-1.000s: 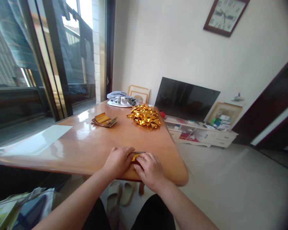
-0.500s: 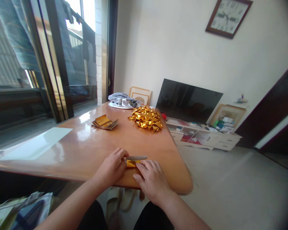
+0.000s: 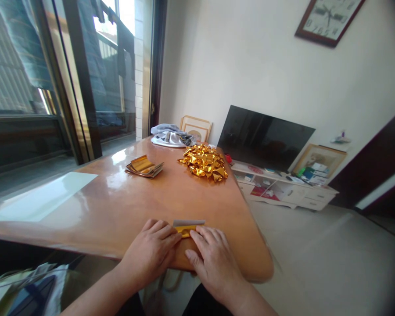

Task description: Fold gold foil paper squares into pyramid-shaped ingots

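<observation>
Sunny living room today, big window glaring on one side and the TV leaning against the far wall. Wooden surface is taking up most of what I'm looking at. Over at the far end, a heap of crumpled-looking gold pieces is sitting next to a grey cloth, so I'm guessing a good batch is done already. Nearer the window a stack of flat gold sheets is waiting, which I'm reading as what's left, and it's looking thinner than the heap.

Right at the near edge I'm working one gold foil piece. It's lying flat on the wood between both hands, its pale back side showing along the top. My left hand is pressing down on its left end and my right hand is pinning it with the fingertips. Neither grip is wrapping around it, both are just spread and pushing down. So this one's looking about mid-fold to me.
</observation>
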`<action>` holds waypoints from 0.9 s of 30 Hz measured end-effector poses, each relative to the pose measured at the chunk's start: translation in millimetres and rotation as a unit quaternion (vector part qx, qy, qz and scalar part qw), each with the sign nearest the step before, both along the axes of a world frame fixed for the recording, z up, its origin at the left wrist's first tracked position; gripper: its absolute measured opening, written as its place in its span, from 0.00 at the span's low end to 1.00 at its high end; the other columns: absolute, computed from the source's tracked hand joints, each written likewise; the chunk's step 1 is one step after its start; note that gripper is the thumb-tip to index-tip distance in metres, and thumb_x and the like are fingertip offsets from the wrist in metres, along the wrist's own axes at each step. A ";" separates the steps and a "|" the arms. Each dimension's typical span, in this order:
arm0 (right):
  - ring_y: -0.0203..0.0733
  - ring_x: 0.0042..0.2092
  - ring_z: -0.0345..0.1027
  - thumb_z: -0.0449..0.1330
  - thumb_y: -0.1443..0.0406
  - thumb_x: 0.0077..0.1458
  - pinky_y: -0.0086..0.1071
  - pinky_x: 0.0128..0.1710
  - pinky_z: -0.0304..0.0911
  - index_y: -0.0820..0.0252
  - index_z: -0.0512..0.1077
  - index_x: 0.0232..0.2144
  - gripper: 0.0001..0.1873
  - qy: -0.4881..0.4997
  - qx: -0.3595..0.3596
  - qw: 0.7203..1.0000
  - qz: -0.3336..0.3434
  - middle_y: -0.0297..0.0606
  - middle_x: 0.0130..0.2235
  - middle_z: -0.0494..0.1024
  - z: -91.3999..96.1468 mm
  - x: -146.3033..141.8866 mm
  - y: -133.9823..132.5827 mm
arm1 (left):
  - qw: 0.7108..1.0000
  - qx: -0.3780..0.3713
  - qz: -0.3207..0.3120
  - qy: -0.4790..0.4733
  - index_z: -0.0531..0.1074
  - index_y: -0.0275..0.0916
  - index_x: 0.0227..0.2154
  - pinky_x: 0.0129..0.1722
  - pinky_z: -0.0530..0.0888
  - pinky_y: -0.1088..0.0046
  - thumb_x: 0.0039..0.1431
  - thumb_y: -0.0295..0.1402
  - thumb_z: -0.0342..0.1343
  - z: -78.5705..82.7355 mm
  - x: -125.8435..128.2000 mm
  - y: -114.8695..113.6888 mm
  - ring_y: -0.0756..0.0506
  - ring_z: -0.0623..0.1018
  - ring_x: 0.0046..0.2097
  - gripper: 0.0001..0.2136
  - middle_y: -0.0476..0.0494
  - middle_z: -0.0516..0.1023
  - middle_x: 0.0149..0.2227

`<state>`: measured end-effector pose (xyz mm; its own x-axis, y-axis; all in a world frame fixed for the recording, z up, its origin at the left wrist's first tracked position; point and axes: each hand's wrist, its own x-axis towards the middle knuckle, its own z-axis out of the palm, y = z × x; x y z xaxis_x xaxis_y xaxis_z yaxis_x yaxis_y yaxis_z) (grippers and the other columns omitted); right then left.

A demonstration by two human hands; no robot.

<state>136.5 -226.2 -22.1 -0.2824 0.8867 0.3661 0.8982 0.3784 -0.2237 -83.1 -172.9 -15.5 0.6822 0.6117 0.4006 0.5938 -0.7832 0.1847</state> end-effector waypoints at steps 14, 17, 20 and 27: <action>0.52 0.59 0.65 0.56 0.56 0.67 0.48 0.59 0.58 0.56 0.71 0.58 0.21 -0.003 0.004 1.000 0.003 0.45 0.59 0.74 -1.5 1.4 -1.7 | 0.999 -0.018 0.026 -0.011 0.78 0.46 0.44 0.45 0.65 0.60 0.64 0.32 0.54 -1.8 2.5 0.5 0.42 0.73 0.43 0.10 0.44 0.78 0.39; 0.51 0.56 0.67 0.55 0.59 0.67 0.46 0.58 0.60 0.54 0.72 0.57 0.19 -0.005 -0.006 1.000 0.008 0.44 0.57 0.76 1.5 3.7 2.3 | 0.998 -0.047 0.033 -0.012 0.78 0.45 0.38 0.44 0.65 0.62 0.64 0.31 0.53 2.7 4.5 6.2 0.42 0.73 0.42 0.08 0.45 0.77 0.37; 0.47 0.52 0.69 0.55 0.63 0.67 0.42 0.55 0.61 0.53 0.73 0.55 0.16 -0.006 -0.017 1.000 0.017 0.40 0.54 0.78 6.4 7.8 9.8 | 0.997 -0.076 0.033 -0.008 0.78 0.44 0.35 0.44 0.66 0.65 0.62 0.30 0.54 6.5 6.7 14.8 0.43 0.74 0.42 0.07 0.45 0.76 0.37; 0.44 0.47 0.70 0.56 0.68 0.66 0.37 0.50 0.62 0.54 0.77 0.45 0.11 -0.057 -0.009 0.997 0.055 0.38 0.45 0.80 17.2 16.0 33.8 | 0.997 -0.073 0.017 0.018 0.77 0.43 0.33 0.41 0.68 0.67 0.63 0.29 0.53 7.7 11.5 28.9 0.44 0.74 0.38 0.08 0.45 0.76 0.36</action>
<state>152.5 -192.4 -4.9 -0.4177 0.8540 0.3103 0.8711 0.4735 -0.1305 -71.6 -144.0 -7.8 0.6727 0.6845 0.2809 0.6274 -0.7289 0.2739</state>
